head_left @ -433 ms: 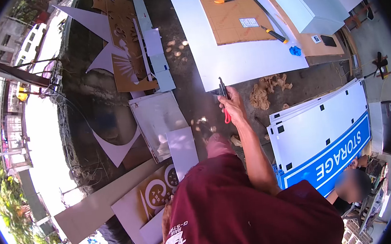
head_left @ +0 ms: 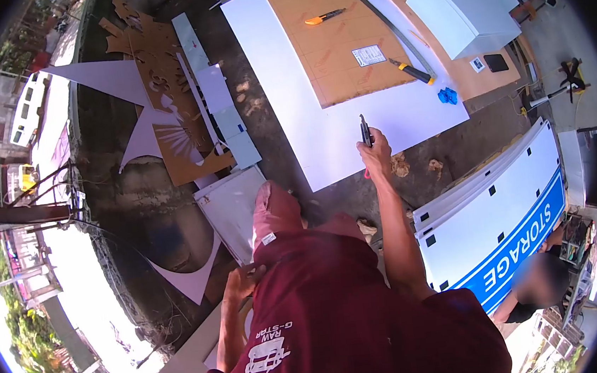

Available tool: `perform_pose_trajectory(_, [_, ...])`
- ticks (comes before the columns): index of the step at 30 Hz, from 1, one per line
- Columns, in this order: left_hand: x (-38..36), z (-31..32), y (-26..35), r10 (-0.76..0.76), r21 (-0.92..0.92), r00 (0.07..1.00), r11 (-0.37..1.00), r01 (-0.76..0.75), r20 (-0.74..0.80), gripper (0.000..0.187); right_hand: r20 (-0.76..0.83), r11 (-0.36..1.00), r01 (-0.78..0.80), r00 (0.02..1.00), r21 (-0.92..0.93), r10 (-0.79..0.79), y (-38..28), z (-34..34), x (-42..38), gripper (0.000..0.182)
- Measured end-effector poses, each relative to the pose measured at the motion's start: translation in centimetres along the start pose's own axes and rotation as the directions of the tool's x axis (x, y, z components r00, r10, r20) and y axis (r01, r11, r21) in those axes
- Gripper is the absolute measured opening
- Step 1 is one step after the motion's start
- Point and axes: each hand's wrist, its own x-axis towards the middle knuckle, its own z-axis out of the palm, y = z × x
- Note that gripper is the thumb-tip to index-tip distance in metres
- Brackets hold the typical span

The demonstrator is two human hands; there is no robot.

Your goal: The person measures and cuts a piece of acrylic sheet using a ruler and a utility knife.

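My right hand (head_left: 376, 152) is closed around a hook-tipped cutter (head_left: 365, 134) with a dark body and a bit of red at its lower end. Its tip points away from me, over the large white sheet (head_left: 267, 68). My left hand (head_left: 241, 282) rests by my thigh at the hem of the maroon shirt, its fingers too small and partly hidden to read. On the white sheet lies a brown-papered panel (head_left: 360, 78), with an orange-black utility knife (head_left: 325, 17) and a yellow-black cutter knife (head_left: 411, 71) on it. A crumpled blue piece (head_left: 447, 95) is at its right.
Blue-and-white STORAGE signs (head_left: 508, 225) are stacked at right, beside another person (head_left: 534, 283). A pale blue box (head_left: 464, 12) and a phone (head_left: 496, 62) sit at the back right. Brown cut-out sheets (head_left: 162, 92) lie left, with crumpled paper (head_left: 399, 165) on the ground.
My view has shifted and I stand closer to the white sheet. My right hand now holds the cutter over its near part. My left hand has come up into fuller view beside my thigh.
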Motion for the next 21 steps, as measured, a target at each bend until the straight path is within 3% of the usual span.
perform_pose_trajectory(2, [3.4,-3.2,3.1,0.072,0.177,0.997,0.982,-0.070,-0.010,0.050,-0.034,0.998,-0.053,0.998,-0.022,0.052,0.0,-0.7,0.6,0.048])
perform_pose_trajectory(4, [8.9,-5.5,4.9,0.331,0.410,0.938,0.874,-0.261,-0.108,0.048,-0.088,0.994,-0.078,0.994,-0.082,0.071,0.3,-0.8,1.4,0.047])
perform_pose_trajectory(7, [17.2,-9.4,11.0,0.487,0.298,0.864,0.850,-0.434,-0.131,0.054,-0.207,0.991,-0.128,0.969,0.031,0.132,1.4,0.1,3.0,0.045])
perform_pose_trajectory(10, [24.5,-13.2,19.2,0.647,0.320,0.758,0.738,-0.595,-0.082,0.052,-0.263,0.987,-0.158,0.954,-0.036,0.143,2.6,1.5,4.3,0.044])
perform_pose_trajectory(14, [33.0,-16.9,29.2,0.768,0.359,0.640,0.607,-0.709,-0.035,0.055,-0.338,0.958,-0.170,0.937,-0.232,0.085,1.0,3.6,4.4,0.056])
perform_pose_trajectory(17, [37.6,-19.2,35.8,0.757,0.380,0.651,0.587,-0.715,0.058,0.063,-0.424,0.955,-0.248,0.892,-0.161,0.160,0.3,4.7,4.2,0.057])
perform_pose_trajectory(18, [39.6,-19.5,37.0,0.794,0.415,0.605,0.535,-0.736,0.049,0.065,-0.455,0.956,-0.265,0.872,-0.125,0.182,-0.5,5.1,4.5,0.056])
perform_pose_trajectory(19, [41.5,-19.7,38.2,0.832,0.452,0.553,0.476,-0.754,0.047,0.066,-0.461,0.926,-0.377,0.822,-0.002,0.334,-1.1,5.3,4.7,0.043])
perform_pose_trajectory(21, [44.5,-20.0,40.3,0.888,0.494,0.455,0.368,-0.788,0.063,0.069,-0.446,0.870,-0.492,0.775,0.021,0.448,-1.8,6.2,5.9,0.038])
